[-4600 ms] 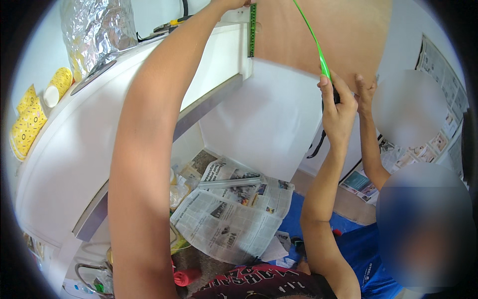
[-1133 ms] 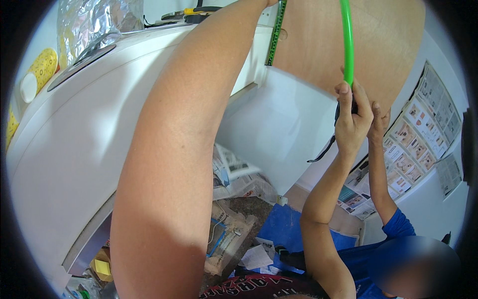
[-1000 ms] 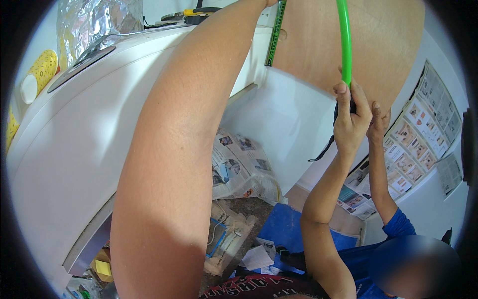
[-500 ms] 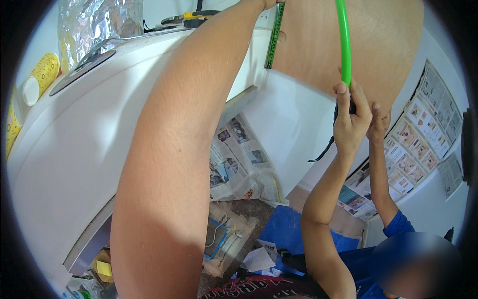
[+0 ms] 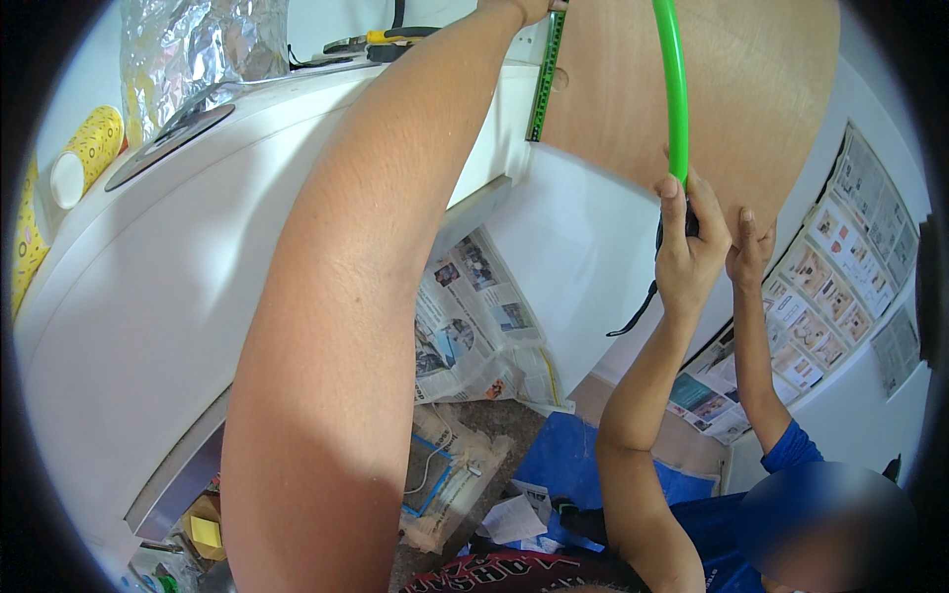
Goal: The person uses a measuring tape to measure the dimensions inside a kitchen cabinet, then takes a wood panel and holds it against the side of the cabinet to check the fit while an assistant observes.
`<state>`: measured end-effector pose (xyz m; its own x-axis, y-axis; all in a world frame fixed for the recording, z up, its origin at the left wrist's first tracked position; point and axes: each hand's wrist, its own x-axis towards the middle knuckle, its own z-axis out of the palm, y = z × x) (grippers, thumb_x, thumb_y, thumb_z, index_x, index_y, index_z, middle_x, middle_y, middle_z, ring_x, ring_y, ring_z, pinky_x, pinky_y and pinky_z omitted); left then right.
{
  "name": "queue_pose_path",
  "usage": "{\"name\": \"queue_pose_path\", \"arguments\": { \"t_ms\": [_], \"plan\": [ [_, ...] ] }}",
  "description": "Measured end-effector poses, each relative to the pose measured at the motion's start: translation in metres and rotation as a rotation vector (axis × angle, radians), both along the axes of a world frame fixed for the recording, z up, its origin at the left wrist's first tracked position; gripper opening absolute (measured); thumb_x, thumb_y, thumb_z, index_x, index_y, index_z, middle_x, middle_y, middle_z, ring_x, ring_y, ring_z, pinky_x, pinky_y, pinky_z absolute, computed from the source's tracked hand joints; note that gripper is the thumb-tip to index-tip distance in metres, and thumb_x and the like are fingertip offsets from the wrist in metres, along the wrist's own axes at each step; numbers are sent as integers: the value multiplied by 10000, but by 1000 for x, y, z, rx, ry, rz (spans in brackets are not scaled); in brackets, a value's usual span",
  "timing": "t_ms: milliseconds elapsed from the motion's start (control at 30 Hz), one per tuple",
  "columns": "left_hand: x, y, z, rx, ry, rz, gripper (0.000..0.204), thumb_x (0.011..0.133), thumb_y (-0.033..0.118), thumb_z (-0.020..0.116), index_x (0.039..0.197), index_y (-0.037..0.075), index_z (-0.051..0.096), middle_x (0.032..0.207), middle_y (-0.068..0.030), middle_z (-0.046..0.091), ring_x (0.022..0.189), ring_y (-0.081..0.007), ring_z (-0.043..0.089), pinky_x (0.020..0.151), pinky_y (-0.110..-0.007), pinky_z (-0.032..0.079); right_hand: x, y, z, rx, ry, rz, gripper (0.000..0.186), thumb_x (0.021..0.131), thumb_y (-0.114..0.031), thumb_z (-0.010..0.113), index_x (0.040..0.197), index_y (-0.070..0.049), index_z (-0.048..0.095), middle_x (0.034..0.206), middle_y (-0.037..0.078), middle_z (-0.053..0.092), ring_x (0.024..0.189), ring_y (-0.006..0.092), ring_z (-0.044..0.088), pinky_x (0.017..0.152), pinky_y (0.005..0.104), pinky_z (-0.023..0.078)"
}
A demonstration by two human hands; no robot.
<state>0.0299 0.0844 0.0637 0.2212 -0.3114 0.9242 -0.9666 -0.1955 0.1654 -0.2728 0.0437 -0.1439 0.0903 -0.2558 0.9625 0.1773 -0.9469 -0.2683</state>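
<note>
My left arm rises from the lower edge across the picture. My left hand (image 5: 522, 8) is partly cut off by the top edge. Its visible fingers are closed at the upper end of a green tape measure blade (image 5: 547, 81) with black markings, lying along the edge of a light wooden board (image 5: 712, 79). A co-worker's hand (image 5: 695, 242) grips a black tape measure case, mostly hidden, from which a plain green length of blade (image 5: 674, 89) curves up out of view. The co-worker's other hand (image 5: 751, 247) touches the board's lower edge. My right hand is out of view.
A white curved surface (image 5: 148, 296) fills the left side, bearing pliers (image 5: 381, 38), shiny foil (image 5: 203, 49) and yellow patterned paper cups (image 5: 91, 148). Newspaper (image 5: 479, 316) hangs below; more covers the right wall. The co-worker in blue is at lower right, beside a blue sheet (image 5: 568, 450).
The co-worker's hand with the tape measure case has moved slightly left and down, and the plain green length has shifted left. My left hand shows a little more at the top edge.
</note>
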Motion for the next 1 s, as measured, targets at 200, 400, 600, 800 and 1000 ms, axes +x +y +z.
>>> {"name": "queue_pose_path", "arguments": {
  "t_ms": [200, 400, 600, 800, 1000],
  "plan": [
    [-2, 0, 0, -23, 16, -16, 220, 820, 214, 888, 889, 22, 808, 887, -217, 771, 809, -358, 763, 758, -429, 602, -1, 1, 1, -5, 3, -19, 312, 1034, -216, 723, 1216, 35, 756, 802, 32, 606, 680, 82, 480, 594, 256, 361],
    [1, 0, -1, -9, 10, -5, 220, 801, 212, 899, 878, 28, 807, 898, -217, 770, 819, -367, 760, 767, -432, 602, 0, 0, -1, -13, -2, -9, 307, 1033, -210, 724, 1216, 34, 757, 800, 30, 601, 677, 81, 473, 590, 259, 357],
    [6, -2, 0, -19, -36, -3, 241, 792, 233, 908, 881, 32, 808, 895, -217, 769, 827, -374, 760, 779, -442, 602, 2, -1, -2, -1, 0, 4, 306, 1030, -204, 727, 1213, 39, 753, 803, 34, 599, 680, 86, 473, 595, 259, 359],
    [-2, 0, -1, 15, 9, 4, 240, 797, 241, 904, 896, 42, 814, 904, -215, 772, 830, -378, 757, 792, -440, 601, 2, -2, -3, -28, -6, -13, 305, 1027, -199, 729, 1213, 42, 749, 798, 40, 591, 683, 90, 470, 595, 261, 358],
    [7, 0, 0, -24, -80, 9, 249, 789, 250, 911, 880, 41, 808, 904, -215, 770, 836, -384, 752, 795, -444, 601, 3, 1, 0, -18, 9, -2, 309, 1027, -203, 730, 1219, 39, 749, 812, 47, 610, 693, 93, 488, 606, 259, 372]
  ]
}}
